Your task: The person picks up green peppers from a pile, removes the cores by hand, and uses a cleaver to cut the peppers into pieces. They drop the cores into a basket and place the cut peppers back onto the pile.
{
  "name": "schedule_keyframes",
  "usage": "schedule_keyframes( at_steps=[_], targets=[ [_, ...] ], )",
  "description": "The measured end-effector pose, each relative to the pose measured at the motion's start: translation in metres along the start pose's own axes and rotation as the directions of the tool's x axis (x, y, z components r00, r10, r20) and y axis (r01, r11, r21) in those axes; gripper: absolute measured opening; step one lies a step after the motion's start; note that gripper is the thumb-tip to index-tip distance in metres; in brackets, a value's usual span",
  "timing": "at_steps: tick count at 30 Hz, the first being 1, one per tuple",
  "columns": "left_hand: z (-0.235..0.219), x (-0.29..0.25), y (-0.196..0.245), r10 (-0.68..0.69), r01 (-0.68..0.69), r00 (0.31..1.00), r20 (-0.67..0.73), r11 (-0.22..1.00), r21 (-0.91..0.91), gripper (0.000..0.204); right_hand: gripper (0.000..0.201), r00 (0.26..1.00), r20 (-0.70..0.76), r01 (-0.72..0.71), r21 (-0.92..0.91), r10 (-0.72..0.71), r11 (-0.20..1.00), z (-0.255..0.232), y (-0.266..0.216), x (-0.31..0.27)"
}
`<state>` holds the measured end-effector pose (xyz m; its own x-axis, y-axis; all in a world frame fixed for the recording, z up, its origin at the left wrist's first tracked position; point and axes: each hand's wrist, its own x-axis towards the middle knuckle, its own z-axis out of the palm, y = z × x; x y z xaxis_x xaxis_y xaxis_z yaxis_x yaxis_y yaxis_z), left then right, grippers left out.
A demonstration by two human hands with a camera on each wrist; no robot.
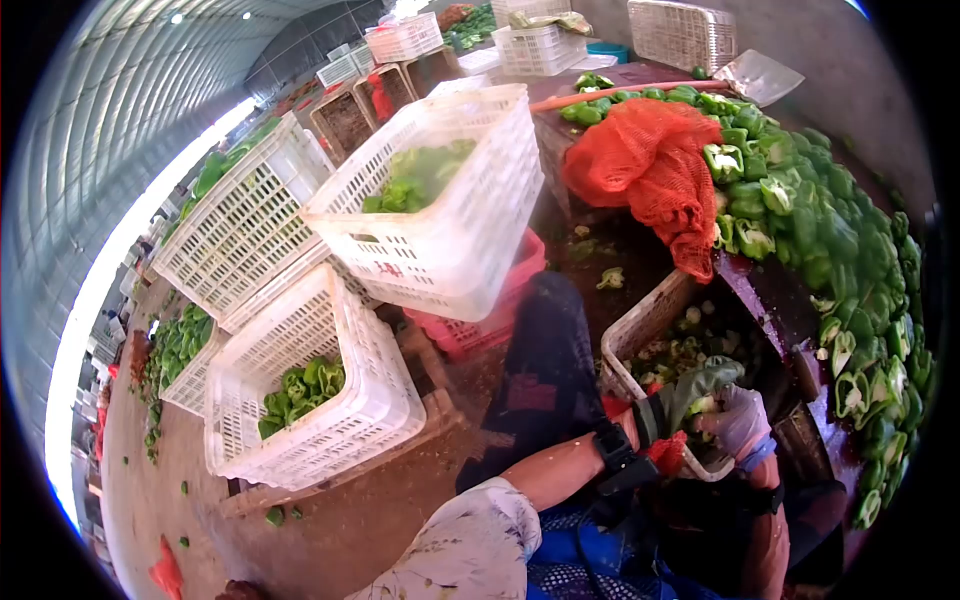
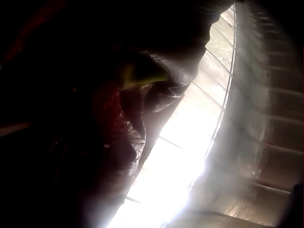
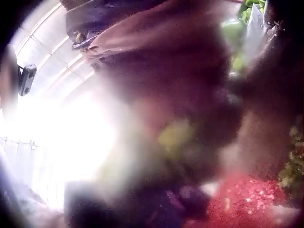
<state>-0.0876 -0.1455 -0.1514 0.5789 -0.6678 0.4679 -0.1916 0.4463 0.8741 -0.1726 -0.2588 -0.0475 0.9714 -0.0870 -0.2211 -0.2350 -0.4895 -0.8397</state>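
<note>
Both hands meet over a crate (image 1: pixel 612 352) between the person's knees. The left hand (image 1: pixel 703 385), in a thin greenish plastic glove, grips a green pepper (image 1: pixel 704 405). From the other side the right hand (image 1: pixel 740 420), in a pale whitish-purple glove, has its fingers curled at the same pepper. The left wrist view is very dark; a yellow-green edge of the pepper (image 2: pixel 147 77) shows within the glove (image 2: pixel 164 97). In the right wrist view the pepper (image 3: pixel 176 135) is a blurred yellow-green patch. Pepper scraps (image 1: pixel 690 340) lie in the crate.
Halved green peppers (image 1: pixel 830 220) are heaped along the right. A red mesh bag (image 1: pixel 650 160) lies beside them, near a shovel (image 1: pixel 760 77). At the left stand white crates, one (image 1: pixel 440 240) stacked on a pink crate (image 1: pixel 480 325), another (image 1: pixel 310 440) with peppers inside.
</note>
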Motion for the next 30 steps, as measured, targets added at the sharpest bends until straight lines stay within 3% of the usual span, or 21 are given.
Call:
schedule_keyframes(
  at_steps=[2,5,6,7,9,10,12,13,14,15,17,18,19,20,21,23,24,25,28,29,30],
  targets=[
    [0.006,-0.002,-0.001,-0.313,0.290,0.949,-0.027,0.905,-0.313,0.027,0.017,0.999,-0.021,0.037,-0.154,-0.041,0.987,0.004,0.019,0.007],
    [0.009,-0.002,-0.008,-0.611,0.453,0.790,0.051,0.526,-0.720,0.029,0.016,0.994,-0.079,-0.076,0.041,0.079,0.996,0.013,0.033,0.016],
    [0.013,-0.007,-0.030,-0.551,0.382,0.831,-0.073,0.660,-0.647,0.033,0.017,0.991,-0.093,-0.088,0.042,0.092,0.995,0.016,0.023,0.011],
    [0.012,-0.008,-0.030,-0.556,0.365,0.828,-0.067,0.627,-0.688,0.033,0.016,0.942,-0.198,0.244,-0.145,-0.270,0.959,0.025,0.046,0.018],
    [0.008,-0.006,-0.038,-0.561,0.334,0.827,-0.038,0.544,-0.770,0.034,0.021,0.901,-0.206,0.294,-0.356,-0.381,0.887,0.025,0.072,0.021],
    [0.003,-0.004,-0.044,-0.518,0.330,0.853,0.055,0.456,-0.826,0.034,0.018,0.828,-0.262,0.407,-0.327,-0.496,0.853,0.027,0.084,0.026],
    [-0.002,0.000,-0.042,-0.411,0.327,0.893,0.185,0.310,-0.893,0.034,0.010,0.754,-0.401,0.487,-0.188,-0.519,0.853,0.022,0.089,0.035],
    [-0.002,0.003,-0.029,-0.489,0.277,0.867,0.090,0.324,-0.905,0.037,0.009,0.904,-0.371,0.418,0.664,-0.212,0.620,0.009,0.089,0.042],
    [-0.001,0.006,-0.012,-0.560,0.228,0.828,-0.007,0.348,-0.909,0.040,0.010,0.711,-0.483,0.503,-0.158,-0.511,0.850,-0.003,0.074,0.034],
    [0.000,0.005,0.020,-0.395,0.037,0.899,-0.186,0.494,-0.869,0.042,0.019,0.733,-0.451,0.469,-0.206,-0.509,0.859,-0.020,0.077,0.036],
    [-0.005,0.010,0.044,-0.312,-0.035,0.913,-0.263,0.582,-0.812,0.043,0.037,0.774,-0.385,0.406,-0.306,-0.502,0.861,-0.051,0.082,0.042],
    [-0.008,0.011,0.052,-0.319,-0.019,0.912,-0.259,0.595,-0.803,0.043,0.053,0.848,-0.372,0.221,-0.397,-0.377,0.891,-0.059,0.060,0.030],
    [-0.009,0.013,0.058,-0.328,-0.010,0.909,-0.257,0.599,-0.800,0.044,0.063,0.868,-0.435,0.000,-0.481,-0.239,0.877,-0.062,0.084,0.037],
    [-0.010,0.015,0.063,-0.344,0.003,0.904,-0.253,0.599,-0.801,0.044,0.064,0.802,-0.472,0.166,-0.412,-0.366,0.896,-0.068,0.100,0.043],
    [-0.011,0.019,0.067,-0.358,0.012,0.899,-0.252,0.595,-0.804,0.045,0.056,0.757,-0.454,0.160,-0.567,-0.469,0.808,-0.068,0.071,0.027],
    [-0.014,0.023,0.071,-0.387,0.014,0.885,-0.258,0.577,-0.817,0.046,0.037,0.692,-0.495,0.251,-0.517,-0.525,0.818,-0.062,0.050,0.017],
    [-0.014,0.025,0.073,-0.392,0.015,0.883,-0.260,0.575,-0.818,0.046,0.028,0.800,-0.521,0.235,-0.185,-0.298,0.954,-0.052,0.028,0.007],
    [-0.014,0.026,0.074,-0.396,0.019,0.881,-0.259,0.576,-0.817,0.046,0.021,0.886,-0.458,0.175,0.180,-0.075,0.968,-0.044,0.012,-0.002],
    [-0.014,0.026,0.070,-0.393,0.042,0.886,-0.248,0.599,-0.800,0.048,0.013,0.880,-0.413,0.284,0.059,-0.235,0.957,-0.029,0.018,0.001],
    [-0.013,0.025,0.069,-0.386,0.041,0.887,-0.252,0.611,-0.791,0.048,0.014,0.938,-0.336,0.168,0.216,-0.088,0.962,-0.028,0.004,-0.005],
    [-0.011,0.025,0.070,-0.374,0.075,0.890,-0.261,0.685,-0.724,0.049,0.015,0.917,-0.354,0.223,0.070,-0.185,0.972,-0.025,0.007,-0.003]
  ],
)
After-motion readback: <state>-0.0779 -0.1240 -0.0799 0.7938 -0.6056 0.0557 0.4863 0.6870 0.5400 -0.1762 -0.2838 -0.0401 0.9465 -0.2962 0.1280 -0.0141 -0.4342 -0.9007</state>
